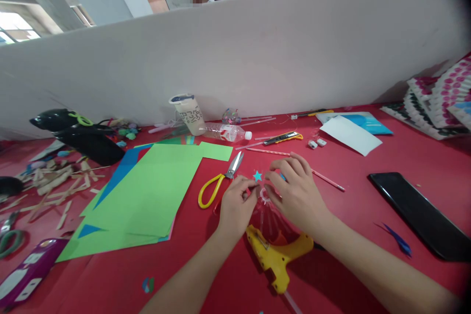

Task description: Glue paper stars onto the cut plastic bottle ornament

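Observation:
Above the red table, my left hand (238, 203) is closed, thumb and forefinger at the rim of a clear cut plastic bottle piece (264, 196) whose strips fan toward me. My right hand (297, 191) curves over its other side, fingers bent and apart, the thumb close to the rim. A small blue paper star (257, 176) shows just beyond the rim between my hands. A blue bit (282, 176), partly hidden, shows among my right fingers. Nearest me lies a yellow glue gun (281, 260) with a clear glue stick in its back. Yellow-handled scissors (210, 190) lie left of my left hand.
Green paper sheets (147, 191) and wood scraps (55, 181) lie left. Behind are a paper cup (188, 114), a plastic bottle (226, 132) and a utility knife (283, 138). Rightward are a striped pencil (329, 180), a white sheet (351, 135) and a black phone (419, 216).

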